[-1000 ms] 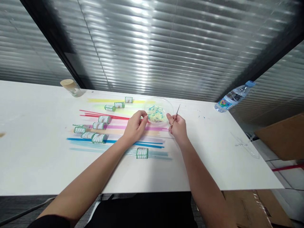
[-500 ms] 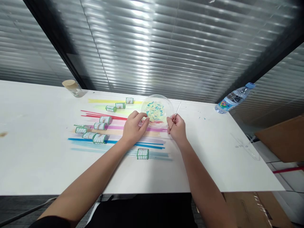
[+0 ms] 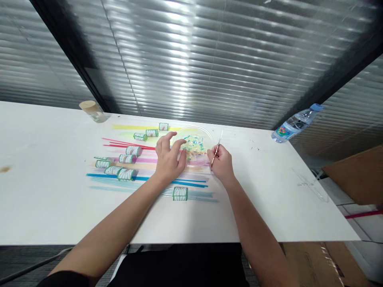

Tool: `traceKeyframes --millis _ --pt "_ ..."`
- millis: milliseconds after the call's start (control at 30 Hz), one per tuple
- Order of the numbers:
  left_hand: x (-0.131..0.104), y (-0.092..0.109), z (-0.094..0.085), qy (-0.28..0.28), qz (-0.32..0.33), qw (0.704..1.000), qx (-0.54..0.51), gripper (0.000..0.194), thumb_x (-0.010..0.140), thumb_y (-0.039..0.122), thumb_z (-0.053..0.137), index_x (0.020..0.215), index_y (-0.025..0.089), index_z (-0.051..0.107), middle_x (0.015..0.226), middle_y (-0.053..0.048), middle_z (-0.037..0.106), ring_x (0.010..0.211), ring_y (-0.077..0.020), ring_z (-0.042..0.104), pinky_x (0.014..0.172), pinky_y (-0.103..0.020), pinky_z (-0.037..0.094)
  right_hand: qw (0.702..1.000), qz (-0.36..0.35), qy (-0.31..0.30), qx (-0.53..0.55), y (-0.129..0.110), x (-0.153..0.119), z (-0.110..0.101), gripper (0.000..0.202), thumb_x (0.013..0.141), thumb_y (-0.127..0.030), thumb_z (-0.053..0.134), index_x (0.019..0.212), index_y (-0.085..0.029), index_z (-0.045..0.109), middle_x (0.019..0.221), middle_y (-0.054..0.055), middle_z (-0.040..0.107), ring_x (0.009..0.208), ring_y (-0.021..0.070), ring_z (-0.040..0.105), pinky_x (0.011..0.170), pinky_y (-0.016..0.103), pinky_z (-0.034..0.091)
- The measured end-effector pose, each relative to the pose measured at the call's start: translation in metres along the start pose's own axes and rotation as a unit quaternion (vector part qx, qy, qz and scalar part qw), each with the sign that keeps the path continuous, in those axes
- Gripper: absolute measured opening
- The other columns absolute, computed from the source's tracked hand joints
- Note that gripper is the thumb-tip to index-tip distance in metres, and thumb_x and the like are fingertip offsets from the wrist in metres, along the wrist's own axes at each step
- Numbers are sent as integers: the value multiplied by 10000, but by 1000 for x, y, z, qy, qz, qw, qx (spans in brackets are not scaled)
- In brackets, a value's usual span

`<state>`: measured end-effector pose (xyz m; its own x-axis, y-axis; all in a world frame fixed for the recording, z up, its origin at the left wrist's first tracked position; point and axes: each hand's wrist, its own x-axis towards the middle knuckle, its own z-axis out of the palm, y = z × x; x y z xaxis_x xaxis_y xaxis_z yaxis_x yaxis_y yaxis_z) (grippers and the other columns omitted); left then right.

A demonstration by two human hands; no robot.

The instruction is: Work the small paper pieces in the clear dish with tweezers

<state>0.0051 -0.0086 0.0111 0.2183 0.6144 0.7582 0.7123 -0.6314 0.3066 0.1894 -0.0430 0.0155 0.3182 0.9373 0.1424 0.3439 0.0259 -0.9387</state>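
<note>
A clear plastic bowl (image 3: 212,140) holds small cut bits in blue, green, yellow and orange. My left hand (image 3: 169,157) is at the bowl's left side, fingers spread and curved, with nothing visible in them. On the right side my right hand (image 3: 222,161) is closed around slim scissors (image 3: 216,150), their silver point upward and away from me. Its fingertips are at the bowl's right rim. Under and left of the bowl lie bundles of thin plastic straws, including red straws (image 3: 131,144) and blue straws (image 3: 191,183). Several have patterned paper bands (image 3: 180,193) around them.
A water bottle (image 3: 295,124) leans at the table's right back. A jar with a wooden-looking lid (image 3: 92,111) stands at the left back. Clear plastic loops (image 3: 311,184) lie near the right edge. Blinds rise behind the white table (image 3: 44,179); cardboard boxes stand at the right.
The bowl has shifted slightly left and nearer to me, its contents sliding toward my side. My left fingers have spread and moved left; my right hand with the scissors has shifted slightly left.
</note>
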Motion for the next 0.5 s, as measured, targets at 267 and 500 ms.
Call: traceKeyframes --millis 267,500 --pt "2 6 -8 -103 136 983 -62 193 906 121 463 1026 152 611 958 -86 675 899 -192 618 783 -320 470 998 -2 -69 0 -10 -10 1 223 805 -335 577 686 -231 420 524 -63 460 490 113 412 510 237 346" --pt "1 7 -9 -216 104 971 -6 212 901 156 491 1056 142 635 1020 -118 647 941 -243 613 802 -370 528 994 -70 -67 -58 -15 -14 1 257 842 -356 546 672 -227 404 576 -57 435 529 111 378 535 243 340"
